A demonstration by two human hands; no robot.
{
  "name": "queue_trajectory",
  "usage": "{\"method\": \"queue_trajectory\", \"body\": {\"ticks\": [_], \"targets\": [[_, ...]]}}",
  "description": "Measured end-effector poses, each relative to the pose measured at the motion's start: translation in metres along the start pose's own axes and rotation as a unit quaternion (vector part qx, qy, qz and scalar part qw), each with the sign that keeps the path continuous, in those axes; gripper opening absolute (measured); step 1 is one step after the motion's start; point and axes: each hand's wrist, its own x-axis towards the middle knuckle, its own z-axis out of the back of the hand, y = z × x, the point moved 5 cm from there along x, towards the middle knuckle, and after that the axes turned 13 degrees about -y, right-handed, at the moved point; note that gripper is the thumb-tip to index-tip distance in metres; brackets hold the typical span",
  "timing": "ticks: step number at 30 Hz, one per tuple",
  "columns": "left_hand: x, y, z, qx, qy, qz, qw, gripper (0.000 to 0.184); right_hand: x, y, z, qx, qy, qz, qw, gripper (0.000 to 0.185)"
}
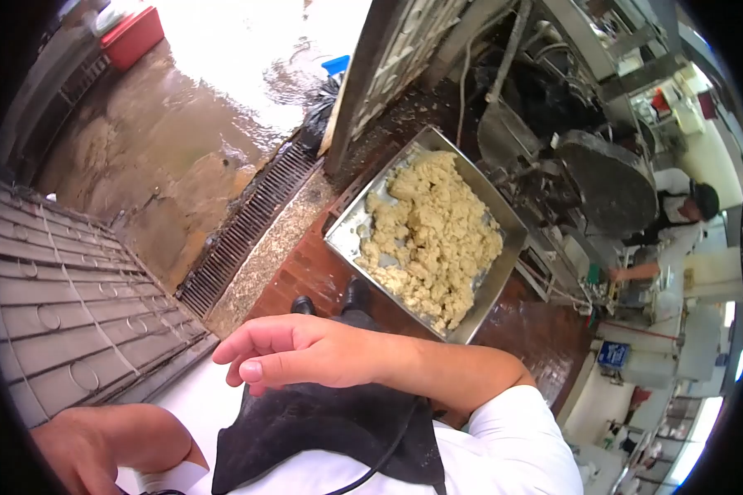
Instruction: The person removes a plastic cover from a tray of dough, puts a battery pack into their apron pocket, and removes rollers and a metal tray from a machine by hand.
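My right hand [293,351] reaches across in front of my black apron [330,433], fingers loosely curved and apart, with nothing in it. At the lower left, my left hand [70,454] is partly cut off by the dark edge of the view, and its fingers cannot be made out. Beyond my right forearm is a large, deep metal tray [495,301]. It holds a heap of pale yellow, lumpy dough-like mass [433,235]. Neither hand touches the tray. My dark shoes [304,305] show just past my right hand.
A grey metal gate [91,305] stands on the left, beside a drain grate [252,223] and wet ground. A red bin [132,37] is farther off. Dark machinery [607,181] lies right of the tray. Another person [677,202] in a dark cap works at a counter at far right.
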Motion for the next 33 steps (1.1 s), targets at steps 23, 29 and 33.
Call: {"method": "queue_trajectory", "body": {"ticks": [23,29,33], "targets": [[0.095,0.211,-0.053,-0.141,-0.036,0.05,0.988,0.017,-0.132,-0.005,0.121,0.145,-0.075,0.146,0.976,0.046],[0.118,0.282,-0.07,-0.167,-0.026,0.1,0.981,0.018,-0.177,-0.001,0.168,0.187,-0.067,0.143,0.97,0.045],[0.126,0.318,-0.081,-0.144,-0.048,0.095,0.984,0.018,-0.2,0.001,0.193,0.192,-0.073,0.14,0.968,0.045]]}}
